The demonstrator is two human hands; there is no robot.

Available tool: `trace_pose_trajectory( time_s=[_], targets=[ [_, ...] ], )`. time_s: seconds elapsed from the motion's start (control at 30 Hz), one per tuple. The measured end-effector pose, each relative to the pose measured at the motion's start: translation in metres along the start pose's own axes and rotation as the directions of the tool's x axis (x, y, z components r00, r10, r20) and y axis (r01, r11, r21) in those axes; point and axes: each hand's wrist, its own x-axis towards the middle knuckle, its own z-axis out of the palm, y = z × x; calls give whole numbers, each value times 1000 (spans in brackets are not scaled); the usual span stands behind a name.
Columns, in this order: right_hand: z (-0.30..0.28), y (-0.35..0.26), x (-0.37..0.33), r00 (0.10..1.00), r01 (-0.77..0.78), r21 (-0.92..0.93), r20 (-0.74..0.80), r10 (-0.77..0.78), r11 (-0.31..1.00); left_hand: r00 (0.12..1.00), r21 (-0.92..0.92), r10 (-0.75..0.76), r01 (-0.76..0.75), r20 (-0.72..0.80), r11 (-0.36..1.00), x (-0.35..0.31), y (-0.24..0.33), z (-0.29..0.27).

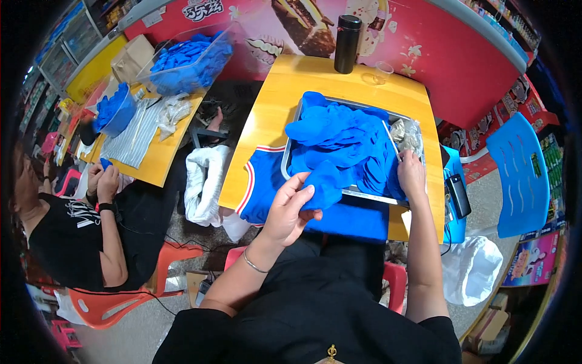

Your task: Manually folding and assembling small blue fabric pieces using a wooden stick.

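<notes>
My left hand (287, 212) is closed, thumb against fingers, on a rounded blue fabric piece (327, 187) above the front edge of a metal tray (365, 195). A heap of similar blue fabric pieces (339, 136) fills most of that tray. Over the tray's right side, my right hand (413, 175) has its fingertips drawn together, at the lower end of a thin pale strip (390, 134). Whether the fingers grip the strip or something small cannot be made out. Just beyond them lies a clear plastic bag (412, 134) with pale contents.
Under the tray, a blue garment (262, 185) with red-white trim covers part of the yellow table (260, 115). A black bottle (348, 45) and a clear cup (382, 73) stand behind. At left, a person (73, 236) handles a blue piece beside another table (159, 159). A blue chair (518, 176) is right.
</notes>
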Motion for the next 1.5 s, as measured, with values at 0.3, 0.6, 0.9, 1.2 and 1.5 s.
trace_pose_trajectory(
  time_s=[0.3, 0.6, 0.9, 1.2, 1.5],
  targets=[
    [-88, -50, -40, 997, 49, 678, 8, -74, 734, 995, -73, 14, -21, -97, 997, 21, 10, -5],
    [-126, -89, -60, 972, 231, 462, -74, -223, 856, 996, -21, 21, -23, -91, 1000, 43, 14, 6],
    [-93, -113, -58, 973, 182, 632, -3, -232, 754, 963, 492, 235, -270, 132, 828, 46, 15, 15],
    [-79, -132, -74, 898, -410, 892, 431, -86, 188, 959, 446, 280, -268, 38, 854, 46, -9, 21],
    [-82, -128, -70, 980, -78, 843, 161, -113, 533, 820, 552, 533, -550, 211, 627, 50, 12, 7]
  ],
)
